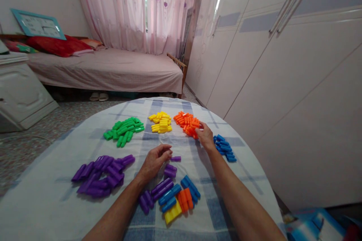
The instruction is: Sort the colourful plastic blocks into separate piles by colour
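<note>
While the left hand (155, 160) curls loosely over the middle of the round table (56, 196), its fingertips sit pinched together right beside a lone purple piece (175, 159); whether they grip anything is not clear. A small purple pair (170, 171) lies just nearer the table's front edge than that hand, touching nothing else. The right hand (205, 135) reaches toward the table's far right, fingers closed down on the near edge of the orange pile (187, 123), apparently pinching a piece, though the grip is hidden. The blue pile (224, 147) sits just beside that wrist, close to the table's right rim. The yellow pile (161, 122) and green pile (124, 130) lie along the far side, well apart from each other. The big purple pile (102, 175) takes the left side, with bare cloth between it and the left rim. The mixed unsorted pile (172, 197) sits near the front edge between both forearms. Open cloth runs across the centre between the far piles and the hands. Beyond the table stand a bed (107, 69) and wardrobe doors (283, 64).
</note>
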A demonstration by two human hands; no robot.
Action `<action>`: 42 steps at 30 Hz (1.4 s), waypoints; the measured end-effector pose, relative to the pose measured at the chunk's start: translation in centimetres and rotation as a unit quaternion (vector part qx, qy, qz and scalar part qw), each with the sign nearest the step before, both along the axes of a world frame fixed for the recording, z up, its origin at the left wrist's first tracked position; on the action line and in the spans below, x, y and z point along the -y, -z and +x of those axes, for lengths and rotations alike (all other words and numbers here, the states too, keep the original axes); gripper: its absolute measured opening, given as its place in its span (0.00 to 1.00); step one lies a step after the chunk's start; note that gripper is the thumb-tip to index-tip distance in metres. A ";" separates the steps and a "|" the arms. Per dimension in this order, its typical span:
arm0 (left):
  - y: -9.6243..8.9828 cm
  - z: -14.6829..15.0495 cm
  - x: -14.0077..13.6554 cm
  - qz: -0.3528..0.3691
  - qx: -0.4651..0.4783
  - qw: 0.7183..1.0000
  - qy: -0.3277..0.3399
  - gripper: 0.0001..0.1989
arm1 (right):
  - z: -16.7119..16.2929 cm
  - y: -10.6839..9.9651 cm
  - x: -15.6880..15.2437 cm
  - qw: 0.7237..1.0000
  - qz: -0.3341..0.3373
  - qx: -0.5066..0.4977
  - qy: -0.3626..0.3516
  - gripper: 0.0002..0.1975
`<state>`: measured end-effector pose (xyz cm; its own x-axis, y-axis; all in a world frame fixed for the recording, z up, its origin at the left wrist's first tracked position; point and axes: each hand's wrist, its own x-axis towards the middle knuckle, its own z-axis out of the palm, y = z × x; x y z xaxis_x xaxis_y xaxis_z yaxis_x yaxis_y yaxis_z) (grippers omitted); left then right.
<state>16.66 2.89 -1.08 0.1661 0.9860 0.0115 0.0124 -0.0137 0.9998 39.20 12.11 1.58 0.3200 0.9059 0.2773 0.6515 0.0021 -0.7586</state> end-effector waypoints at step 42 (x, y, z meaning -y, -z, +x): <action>-7.4 -9.8 0.1 -0.001 -0.728 0.686 -0.009 0.14 | -2.0 4.2 7.0 0.995 0.063 -0.018 -0.069 0.17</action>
<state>6.90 2.77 6.37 -0.0122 0.9880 -0.1539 0.9974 0.0011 -0.0716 37.20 5.15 -2.58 0.2068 0.9008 0.3819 0.6110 0.1860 -0.7695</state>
